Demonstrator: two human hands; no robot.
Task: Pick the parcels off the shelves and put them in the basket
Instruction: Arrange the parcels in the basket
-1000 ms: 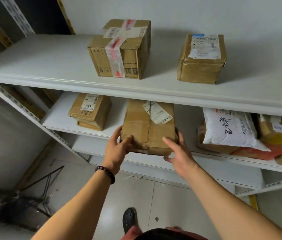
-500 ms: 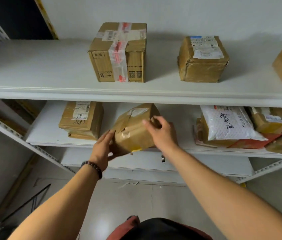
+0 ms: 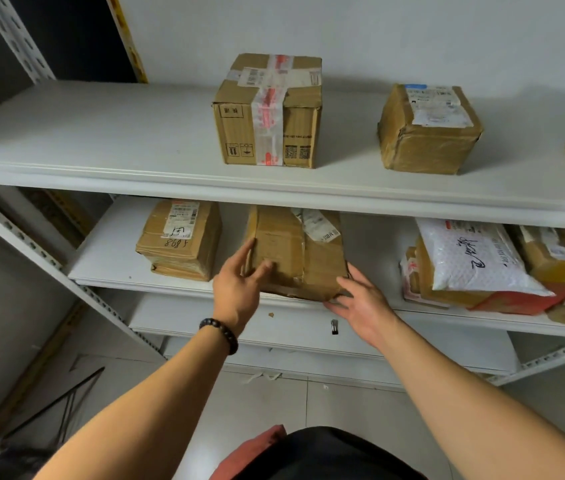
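**Parcel taken by its near corners on the middle shelf**

The parcel [image 3: 296, 252], a flat brown carton with a crumpled label and creased, taped card, was seen on the middle shelf [image 3: 108, 261], with its near edge at the shelf's lip. It was judged to be fairly light and stiff enough to be lifted by its sides. The dented card could be expected to give under a hard squeeze, and the taped patches to be slippery. The best hold was judged to be on opposite sides, low down.

The left hand [image 3: 237, 289] was wrapped round the near left corner, with the thumb laid on top and the fingers down the left side. The right hand [image 3: 360, 303] was spread, with its fairly straight fingers set against the near right corner. Whether they reached beneath could not be told.

A smaller box [image 3: 180, 240] was seen to the left, and a white mailer [image 3: 475, 258] to the right, laid on a heap of packets. On the top shelf [image 3: 101, 133] a taped box [image 3: 269, 112] and a wrapped box [image 3: 428, 133] were set apart. A white wall [image 3: 378, 36] was seen behind and a tiled floor [image 3: 274, 410] below. No basket was seen.
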